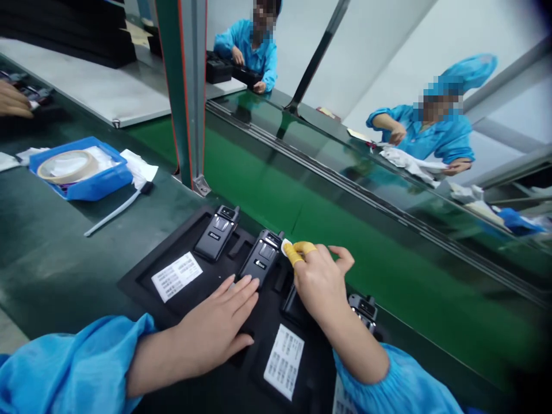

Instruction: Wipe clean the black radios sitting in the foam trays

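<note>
A black foam tray lies on the belt in front of me, holding black handheld radio-like devices. My left hand rests flat with its fingers apart, the fingertips at the lower end of the middle device. My right hand, with yellow finger cots on two fingers, pinches a white cloth against that device's top corner. A second device sits in the tray to the left. A third device shows beyond my right hand, partly hidden.
Printed white labels lie in the tray. A blue bin holds a tape roll at left, beside a white cloth. A metal post rises behind the green belt. Co-workers in blue gowns work across it; another person's hand shows at far left.
</note>
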`<state>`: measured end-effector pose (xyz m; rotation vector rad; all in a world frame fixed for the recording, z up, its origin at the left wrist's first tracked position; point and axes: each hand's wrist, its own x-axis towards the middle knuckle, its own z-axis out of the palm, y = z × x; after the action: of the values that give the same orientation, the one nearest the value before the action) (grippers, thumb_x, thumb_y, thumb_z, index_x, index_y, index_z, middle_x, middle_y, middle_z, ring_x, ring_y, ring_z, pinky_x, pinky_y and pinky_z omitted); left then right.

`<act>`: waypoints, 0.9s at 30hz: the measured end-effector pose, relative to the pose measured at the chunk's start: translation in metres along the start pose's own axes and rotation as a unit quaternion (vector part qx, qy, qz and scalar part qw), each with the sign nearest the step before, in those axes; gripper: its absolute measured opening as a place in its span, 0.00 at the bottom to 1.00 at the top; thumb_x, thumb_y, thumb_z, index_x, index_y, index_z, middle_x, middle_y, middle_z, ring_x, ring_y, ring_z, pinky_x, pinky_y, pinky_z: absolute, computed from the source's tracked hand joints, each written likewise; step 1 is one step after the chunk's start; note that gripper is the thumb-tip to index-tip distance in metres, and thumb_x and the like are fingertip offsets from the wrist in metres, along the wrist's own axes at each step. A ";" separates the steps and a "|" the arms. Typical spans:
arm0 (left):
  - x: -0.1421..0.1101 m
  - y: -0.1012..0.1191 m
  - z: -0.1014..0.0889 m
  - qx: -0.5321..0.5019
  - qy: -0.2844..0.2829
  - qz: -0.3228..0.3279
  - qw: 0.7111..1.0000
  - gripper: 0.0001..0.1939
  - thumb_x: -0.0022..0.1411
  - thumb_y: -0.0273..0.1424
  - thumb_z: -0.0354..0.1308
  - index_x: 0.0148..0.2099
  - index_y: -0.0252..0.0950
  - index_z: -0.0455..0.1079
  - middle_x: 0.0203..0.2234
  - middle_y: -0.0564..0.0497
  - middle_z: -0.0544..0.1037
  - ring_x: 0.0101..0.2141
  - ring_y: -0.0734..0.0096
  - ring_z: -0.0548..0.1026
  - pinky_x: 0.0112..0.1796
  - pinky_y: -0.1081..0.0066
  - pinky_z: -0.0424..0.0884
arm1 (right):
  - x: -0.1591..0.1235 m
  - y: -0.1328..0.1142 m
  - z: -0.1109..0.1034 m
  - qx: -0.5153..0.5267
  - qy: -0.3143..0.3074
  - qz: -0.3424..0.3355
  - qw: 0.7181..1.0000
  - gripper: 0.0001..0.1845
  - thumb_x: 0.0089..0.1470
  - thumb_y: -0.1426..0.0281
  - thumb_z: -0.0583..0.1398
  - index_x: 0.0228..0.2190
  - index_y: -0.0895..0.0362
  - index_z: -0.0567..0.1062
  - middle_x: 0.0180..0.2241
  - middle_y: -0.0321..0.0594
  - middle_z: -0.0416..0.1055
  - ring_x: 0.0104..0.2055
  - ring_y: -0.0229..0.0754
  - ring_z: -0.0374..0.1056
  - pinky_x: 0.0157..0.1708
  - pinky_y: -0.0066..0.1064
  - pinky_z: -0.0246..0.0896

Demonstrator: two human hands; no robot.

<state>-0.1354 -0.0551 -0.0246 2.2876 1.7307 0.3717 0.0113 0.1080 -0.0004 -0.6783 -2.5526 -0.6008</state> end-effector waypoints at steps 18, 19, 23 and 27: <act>-0.003 -0.005 0.010 -0.011 -0.037 0.004 0.999 0.31 0.61 0.31 0.54 0.64 0.29 0.53 0.63 0.39 0.56 0.63 0.54 0.54 0.61 0.54 0.53 | 0.019 -0.008 0.019 0.023 0.047 -0.072 0.996 0.14 0.53 0.80 0.54 0.23 0.56 0.76 0.31 0.39 0.75 0.34 0.40 0.61 0.48 0.43 0.39; -0.004 -0.005 0.011 -0.007 -0.034 0.007 0.999 0.31 0.61 0.31 0.54 0.64 0.29 0.53 0.64 0.39 0.56 0.63 0.54 0.54 0.61 0.54 0.53 | 0.019 -0.007 0.019 0.016 0.043 -0.066 0.997 0.14 0.53 0.81 0.54 0.25 0.56 0.77 0.32 0.39 0.75 0.34 0.40 0.61 0.47 0.43 0.39; -0.006 -0.006 0.014 -0.004 -0.025 0.016 1.000 0.31 0.62 0.32 0.54 0.64 0.28 0.53 0.64 0.39 0.55 0.64 0.55 0.53 0.62 0.55 0.53 | 0.012 -0.004 0.016 0.000 0.021 -0.042 0.999 0.16 0.50 0.83 0.53 0.23 0.56 0.76 0.31 0.39 0.74 0.33 0.39 0.60 0.46 0.42 0.40; -0.008 -0.006 0.017 0.001 -0.012 0.016 1.000 0.32 0.62 0.32 0.53 0.65 0.29 0.51 0.64 0.40 0.54 0.64 0.57 0.51 0.62 0.56 0.51 | 0.015 -0.009 0.017 0.028 0.038 -0.068 0.997 0.17 0.52 0.83 0.52 0.22 0.56 0.76 0.31 0.39 0.74 0.34 0.39 0.61 0.46 0.43 0.40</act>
<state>-0.1366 -0.0621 -0.0432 2.3143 1.6859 0.3464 -0.0100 0.1152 -0.0092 -0.4581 -2.5491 -0.5848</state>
